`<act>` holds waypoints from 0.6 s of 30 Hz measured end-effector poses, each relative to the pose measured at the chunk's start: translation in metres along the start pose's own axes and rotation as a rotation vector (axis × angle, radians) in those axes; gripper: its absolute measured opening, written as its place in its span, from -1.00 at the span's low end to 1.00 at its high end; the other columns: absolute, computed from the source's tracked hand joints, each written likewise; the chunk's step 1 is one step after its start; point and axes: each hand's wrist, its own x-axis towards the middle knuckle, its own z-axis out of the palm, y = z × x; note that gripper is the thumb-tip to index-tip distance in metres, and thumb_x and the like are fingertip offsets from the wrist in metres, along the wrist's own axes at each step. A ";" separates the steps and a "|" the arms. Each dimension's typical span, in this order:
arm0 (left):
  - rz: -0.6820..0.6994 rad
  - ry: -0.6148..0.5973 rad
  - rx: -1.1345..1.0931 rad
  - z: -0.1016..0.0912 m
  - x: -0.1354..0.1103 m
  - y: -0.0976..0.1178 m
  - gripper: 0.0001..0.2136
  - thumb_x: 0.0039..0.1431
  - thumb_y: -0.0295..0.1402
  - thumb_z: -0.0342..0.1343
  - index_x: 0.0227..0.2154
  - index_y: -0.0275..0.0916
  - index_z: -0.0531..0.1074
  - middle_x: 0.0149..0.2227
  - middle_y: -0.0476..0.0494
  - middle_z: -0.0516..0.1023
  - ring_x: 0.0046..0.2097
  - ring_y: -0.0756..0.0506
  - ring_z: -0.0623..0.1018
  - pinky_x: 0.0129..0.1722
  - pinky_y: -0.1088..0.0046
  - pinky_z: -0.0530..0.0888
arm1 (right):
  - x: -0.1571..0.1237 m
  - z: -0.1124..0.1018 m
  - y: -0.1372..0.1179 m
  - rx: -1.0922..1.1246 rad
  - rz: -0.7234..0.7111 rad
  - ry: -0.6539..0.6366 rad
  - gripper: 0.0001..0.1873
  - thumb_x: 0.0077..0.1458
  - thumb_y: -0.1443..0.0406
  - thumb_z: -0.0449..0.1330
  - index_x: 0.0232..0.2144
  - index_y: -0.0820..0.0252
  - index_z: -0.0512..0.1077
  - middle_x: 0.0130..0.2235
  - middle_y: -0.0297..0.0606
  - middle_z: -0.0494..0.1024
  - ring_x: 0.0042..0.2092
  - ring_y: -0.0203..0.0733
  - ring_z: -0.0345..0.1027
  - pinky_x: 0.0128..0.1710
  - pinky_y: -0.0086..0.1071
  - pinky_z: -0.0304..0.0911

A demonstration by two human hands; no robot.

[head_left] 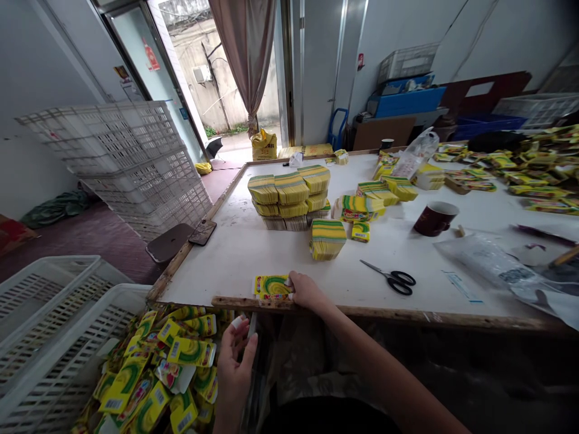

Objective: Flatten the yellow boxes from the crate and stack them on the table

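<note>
One crate [72,355] at lower left is heaped with loose yellow cartons [181,352], lying every which way, and a second crate [49,265] stands right beside it. Farther back, a tall white stack of crates [129,160] leans near the door, lattice sides facing us. A yellow sack [264,146] sits by the doorway; its contents, I cannot tell. Over at the far wall, a pale crate [407,62] rides above blue boxes [406,102]. Up on the table [217,259], a dark mug [436,218] stands upright, inside hard to make out, and a clear bag [420,150] slumps behind it.

Now to the near edge: one carton [274,286] lies flat there, and the right hand [305,291] is on it, thumb and fingers clamped on its right end, the rest reaching out leftward from the fingertips. Down below, the left hand [236,355] hangs beside the heap, fingers curled, thumb standing apart from them, a white wrap [236,322] on one fingertip. Beyond the held carton, bundles [289,196] are piled up, a single block [328,240] nearer, and scissors [392,278] lie to its right.
</note>
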 end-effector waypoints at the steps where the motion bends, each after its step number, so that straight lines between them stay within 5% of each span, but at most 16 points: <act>1: -0.011 -0.030 0.000 -0.001 -0.001 0.000 -0.52 0.02 -0.06 0.20 -0.06 -0.24 0.36 -0.06 -0.30 0.51 -0.02 -0.23 0.51 -0.06 0.24 0.47 | 0.002 0.000 0.003 0.038 0.005 -0.013 -0.69 0.23 0.23 0.14 -0.01 0.23 0.35 0.00 -0.16 0.44 -0.07 -0.11 0.41 -0.10 -0.12 0.38; 8: -0.106 -0.237 -0.082 0.000 -0.001 -0.001 -0.59 -0.02 -0.12 0.26 -0.16 -0.28 0.46 -0.22 -0.23 0.60 -0.15 -0.17 0.58 -0.10 0.32 0.49 | 0.010 -0.014 0.029 0.339 0.069 -0.137 -0.68 0.22 0.23 0.15 -0.01 0.24 0.35 0.00 -0.17 0.44 -0.08 -0.11 0.41 -0.14 -0.15 0.39; 18: -0.228 -0.325 -0.621 0.071 0.029 0.024 -0.56 0.07 -0.15 0.20 0.01 -0.20 0.40 0.10 -0.23 0.45 0.17 -0.20 0.39 0.16 0.21 0.32 | 0.001 -0.019 0.032 0.610 0.011 -0.275 -0.70 0.22 0.23 0.15 -0.02 0.25 0.36 -0.03 -0.18 0.45 -0.11 -0.13 0.42 -0.16 -0.18 0.40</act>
